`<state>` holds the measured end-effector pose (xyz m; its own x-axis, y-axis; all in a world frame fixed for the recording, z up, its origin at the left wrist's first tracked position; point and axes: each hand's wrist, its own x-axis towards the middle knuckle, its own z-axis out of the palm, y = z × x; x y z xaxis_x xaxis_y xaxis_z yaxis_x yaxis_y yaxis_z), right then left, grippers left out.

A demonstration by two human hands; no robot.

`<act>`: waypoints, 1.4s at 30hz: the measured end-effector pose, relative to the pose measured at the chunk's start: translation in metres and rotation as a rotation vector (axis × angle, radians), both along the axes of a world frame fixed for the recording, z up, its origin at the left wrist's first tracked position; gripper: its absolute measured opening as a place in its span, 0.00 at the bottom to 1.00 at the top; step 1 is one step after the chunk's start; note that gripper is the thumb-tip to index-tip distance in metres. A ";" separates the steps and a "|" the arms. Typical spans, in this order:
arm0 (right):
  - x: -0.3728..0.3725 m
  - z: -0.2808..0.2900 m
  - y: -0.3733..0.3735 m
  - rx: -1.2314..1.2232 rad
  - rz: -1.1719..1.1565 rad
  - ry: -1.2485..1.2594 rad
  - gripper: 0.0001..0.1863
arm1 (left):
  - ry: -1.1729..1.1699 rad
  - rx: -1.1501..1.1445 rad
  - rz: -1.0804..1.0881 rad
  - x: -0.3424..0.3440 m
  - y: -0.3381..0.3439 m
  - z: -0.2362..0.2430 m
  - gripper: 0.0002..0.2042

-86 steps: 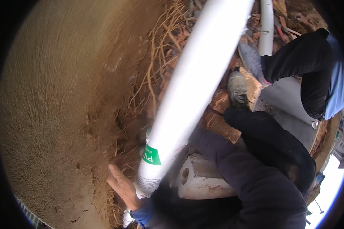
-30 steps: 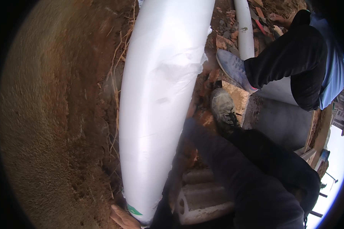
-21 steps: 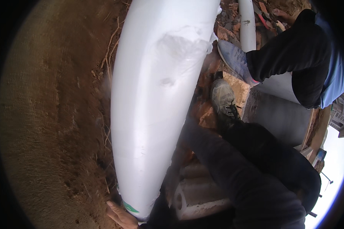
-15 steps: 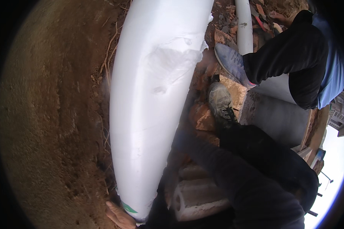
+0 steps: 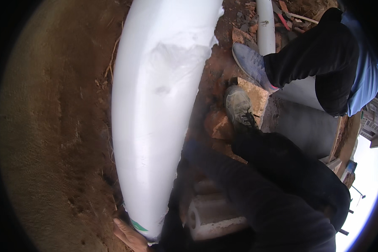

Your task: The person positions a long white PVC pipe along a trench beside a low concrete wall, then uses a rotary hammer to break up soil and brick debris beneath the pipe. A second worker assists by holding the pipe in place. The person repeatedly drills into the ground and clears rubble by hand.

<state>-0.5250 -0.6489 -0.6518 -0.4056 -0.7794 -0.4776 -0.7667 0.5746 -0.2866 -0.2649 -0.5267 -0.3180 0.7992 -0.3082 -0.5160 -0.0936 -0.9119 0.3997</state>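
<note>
Fingers of one bare hand (image 5: pixel 130 235) lay against the bottom end of a big white pipe (image 5: pixel 155 109), just under a green label (image 5: pixel 137 226) near the pipe's lower rim. Only part of that hand showed at the lower edge of the picture, so whether it clasped the pipe or merely pressed on it could not be told, nor could I tell for sure which hand it was. A dark sleeve (image 5: pixel 256 197) ran from the lower right toward the pipe's lower end, its hand hidden behind the pipe.

The pipe stood close to the camera, rising from the hand toward the top edge and filling the middle of the view, with a scuffed, rough patch on its upper part. It lay along an earth wall (image 5: pixel 59 134) on the left, brown and crumbly, with thin roots (image 5: pixel 113 59) showing beside the pipe.

To the right of the pipe's lower end sat a pale concrete block (image 5: pixel 214 214). Above it, the person's own dusty shoe (image 5: pixel 239 107) rested on broken stones (image 5: pixel 218 124). Further right another person's grey shoe (image 5: pixel 252 63) and dark trouser leg (image 5: pixel 319 50) stood by a second, thinner white pipe (image 5: pixel 265 25) and a grey cylinder (image 5: pixel 311 126).
</note>
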 end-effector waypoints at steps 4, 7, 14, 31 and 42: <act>-0.008 0.005 0.004 -0.035 -0.231 0.242 0.31 | -0.083 0.115 -0.719 -0.004 -0.012 0.012 0.23; 0.003 0.018 0.017 0.075 0.182 0.246 0.28 | -0.094 -0.033 -0.559 -0.008 -0.021 0.013 0.25; 0.026 0.022 0.001 0.076 -0.361 0.459 0.25 | 0.075 -0.081 -0.162 -0.026 -0.044 0.019 0.37; 0.003 0.018 0.045 0.234 0.198 0.109 0.21 | -0.051 -0.114 -0.326 -0.034 -0.052 0.032 0.41; 0.059 0.108 0.082 0.706 0.799 -0.251 0.21 | 0.272 -0.182 -0.554 -0.034 -0.065 0.057 0.34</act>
<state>-0.4664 -0.5669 -0.5437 0.2663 -0.2922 -0.9186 -0.9569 0.0343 -0.2883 -0.2992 -0.5915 -0.2612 0.3448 -0.7394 -0.5783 -0.4048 -0.6729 0.6191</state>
